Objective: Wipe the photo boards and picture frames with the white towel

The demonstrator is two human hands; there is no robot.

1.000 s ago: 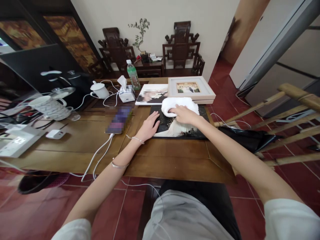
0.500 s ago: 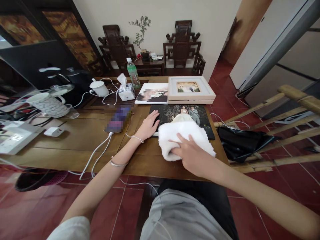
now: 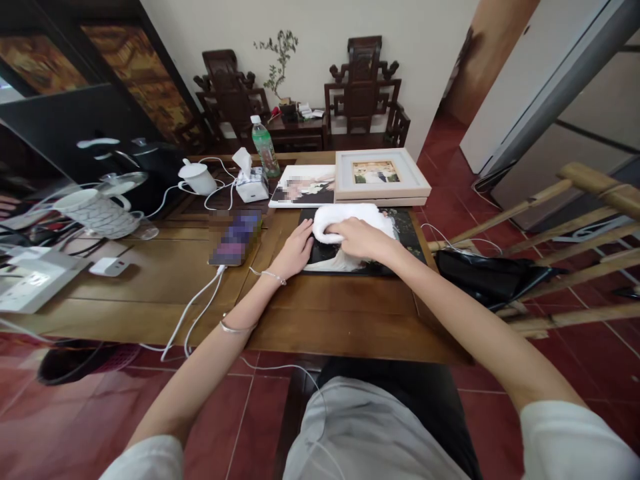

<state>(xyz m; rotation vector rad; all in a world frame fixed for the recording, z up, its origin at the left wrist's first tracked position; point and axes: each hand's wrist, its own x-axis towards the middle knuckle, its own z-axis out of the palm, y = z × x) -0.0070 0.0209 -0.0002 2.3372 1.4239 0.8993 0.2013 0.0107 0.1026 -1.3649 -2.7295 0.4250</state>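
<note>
The dark, glossy rectangular photo panel (image 3: 330, 261) lay flat on the brown wooden desk (image 3: 340, 313), directly in front of the person, probably so that both arms could reach it easily. The left hand (image 3: 296, 250) rested palm-down at its left edge, fingers stretched out and holding nothing, seemingly to stop the panel from sliding. The right hand (image 3: 367, 239) held a thick, white, fluffy folded cloth (image 3: 356, 213) against the panel's upper part; some fingers were tucked into the fold, which likely gave a firm grip and kept soft fabric between skin and picture. How tightly they closed inside, I could not tell.

Just behind the panel lay a pale wooden picture frame (image 3: 345, 167) and, beside it, a white-edged photo board (image 3: 304, 187), perhaps set there to leave the near surface free. A phone (image 3: 235, 240), joined to a white cable (image 3: 197, 308), lay left of the left hand, out of the cloth's way.
</note>
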